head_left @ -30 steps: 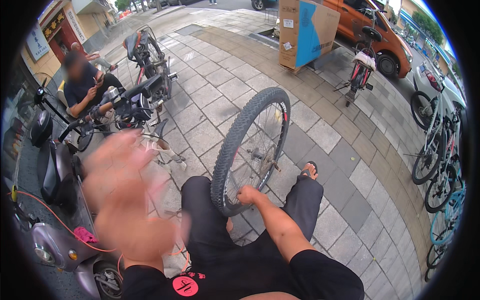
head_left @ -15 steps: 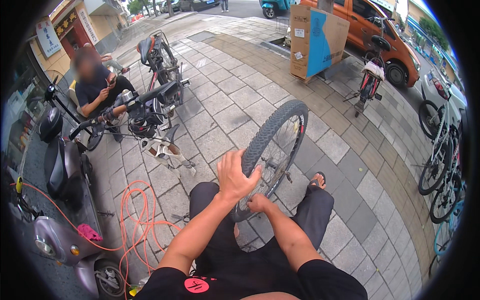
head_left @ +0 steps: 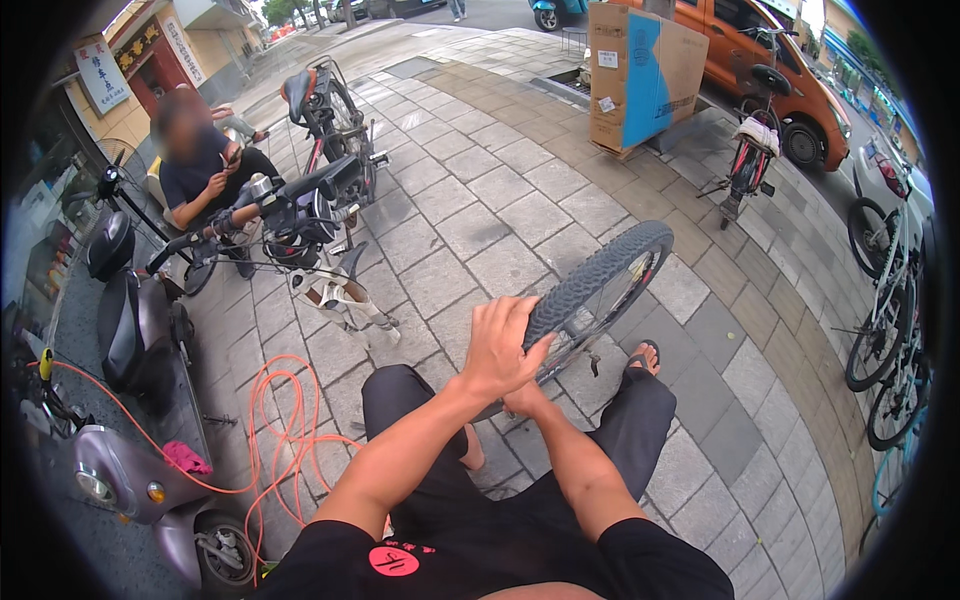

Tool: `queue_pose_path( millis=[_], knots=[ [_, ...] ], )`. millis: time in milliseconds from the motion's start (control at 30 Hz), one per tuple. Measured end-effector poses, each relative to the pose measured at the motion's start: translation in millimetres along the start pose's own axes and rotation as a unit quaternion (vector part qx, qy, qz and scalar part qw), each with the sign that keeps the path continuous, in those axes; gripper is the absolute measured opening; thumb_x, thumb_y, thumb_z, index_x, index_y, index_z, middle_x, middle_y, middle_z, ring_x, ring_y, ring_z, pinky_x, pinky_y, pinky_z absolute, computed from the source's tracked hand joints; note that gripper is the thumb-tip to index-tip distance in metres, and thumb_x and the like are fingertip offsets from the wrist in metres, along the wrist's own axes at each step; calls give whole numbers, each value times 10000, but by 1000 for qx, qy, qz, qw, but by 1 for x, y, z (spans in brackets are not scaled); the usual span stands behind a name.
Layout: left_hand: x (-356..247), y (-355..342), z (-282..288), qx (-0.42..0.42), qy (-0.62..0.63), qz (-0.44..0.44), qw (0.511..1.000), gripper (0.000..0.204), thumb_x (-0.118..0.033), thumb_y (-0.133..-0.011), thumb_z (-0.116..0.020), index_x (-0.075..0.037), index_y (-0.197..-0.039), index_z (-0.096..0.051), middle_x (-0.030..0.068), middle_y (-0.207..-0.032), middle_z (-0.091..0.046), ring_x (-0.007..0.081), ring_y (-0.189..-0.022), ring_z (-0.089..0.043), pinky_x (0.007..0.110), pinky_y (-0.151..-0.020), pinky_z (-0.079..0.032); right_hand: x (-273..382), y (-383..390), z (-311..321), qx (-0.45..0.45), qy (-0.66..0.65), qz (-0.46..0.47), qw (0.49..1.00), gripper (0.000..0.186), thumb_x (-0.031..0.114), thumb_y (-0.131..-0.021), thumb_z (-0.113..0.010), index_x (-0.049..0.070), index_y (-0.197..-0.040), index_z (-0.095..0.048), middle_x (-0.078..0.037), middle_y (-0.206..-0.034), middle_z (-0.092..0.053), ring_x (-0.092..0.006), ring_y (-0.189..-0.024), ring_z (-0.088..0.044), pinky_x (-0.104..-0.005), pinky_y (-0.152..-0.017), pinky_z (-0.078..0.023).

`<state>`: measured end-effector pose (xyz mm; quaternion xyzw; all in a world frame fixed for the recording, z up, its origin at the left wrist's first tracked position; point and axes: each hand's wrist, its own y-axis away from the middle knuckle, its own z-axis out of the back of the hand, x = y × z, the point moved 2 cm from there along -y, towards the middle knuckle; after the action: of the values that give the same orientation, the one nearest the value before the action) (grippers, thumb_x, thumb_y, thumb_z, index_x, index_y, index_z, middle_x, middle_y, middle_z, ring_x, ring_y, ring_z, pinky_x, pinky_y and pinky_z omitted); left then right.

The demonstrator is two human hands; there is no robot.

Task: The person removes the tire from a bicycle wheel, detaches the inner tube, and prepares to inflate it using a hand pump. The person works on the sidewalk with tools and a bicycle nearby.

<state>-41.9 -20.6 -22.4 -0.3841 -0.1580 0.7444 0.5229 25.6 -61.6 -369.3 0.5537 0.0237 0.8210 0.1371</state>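
Grey paving slabs (head_left: 470, 215) of a wide pavement underfoot, seen from the head view, with a road along the far edge. Bicycle wheel (head_left: 600, 290) with a knobbly black tyre standing tilted in front of the knees, low edge near a sandalled foot (head_left: 643, 357). Left hand (head_left: 497, 345) laid over the near top of the tyre, fingers curled around the tread. Right hand (head_left: 524, 400) just beneath, mostly hidden behind the left; cannot tell whether clasped or loose, though touching the wheel low down. Orange hose (head_left: 275, 420) looped on the slabs to the left, beside a parked scooter (head_left: 130, 470). Frame of a bicycle (head_left: 310, 215) beyond, with a seated person (head_left: 205, 165) behind. Cardboard box (head_left: 640, 70) and orange car (head_left: 790, 70) far off; more bicycles (head_left: 890, 330) crowding the right edge. Bare paving ahead between frame and box.
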Motion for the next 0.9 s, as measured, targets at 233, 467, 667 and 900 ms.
queue_pose_path(
  millis=[233,467,667,900],
  knots=[
    [6,-6,-1,17,27,-11,999,617,-265,-799,-838,0,-1304,-603,151,-1134,-623,341,-1057,-591,447,-932,-397,22,3,9,-7,-27,-2,1000,445,366,-1017,-571,-23,-1184,-710,-200,-794,-739,-292,-790,-765,-442,-717,-574],
    [0,-10,6,22,3,58,998,607,-352,-773,-859,-4,-1212,-625,141,-1028,-615,347,-978,-591,447,-885,-411,52,9,16,-20,-41,55,997,485,400,-1019,-577,-16,-1245,-682,-225,-853,-733,-291,-820,-759,-447,-729,-570],
    [12,-12,-2,25,1,30,999,569,-333,-791,-855,14,-1181,-629,166,-974,-606,370,-884,-585,455,-814,-425,-6,-12,-3,-40,2,10,999,472,408,-1022,-559,-6,-1156,-742,-292,-972,-748,-362,-932,-767,-475,-835,-570],
    [11,-11,-2,24,6,-22,999,553,-310,-803,-858,25,-1178,-627,156,-950,-602,354,-847,-575,444,-763,-406,36,4,11,-13,-24,-11,1000,489,404,-1025,-519,21,-1292,-663,-307,-923,-726,-414,-937,-743,-506,-829,-548]
  ],
)
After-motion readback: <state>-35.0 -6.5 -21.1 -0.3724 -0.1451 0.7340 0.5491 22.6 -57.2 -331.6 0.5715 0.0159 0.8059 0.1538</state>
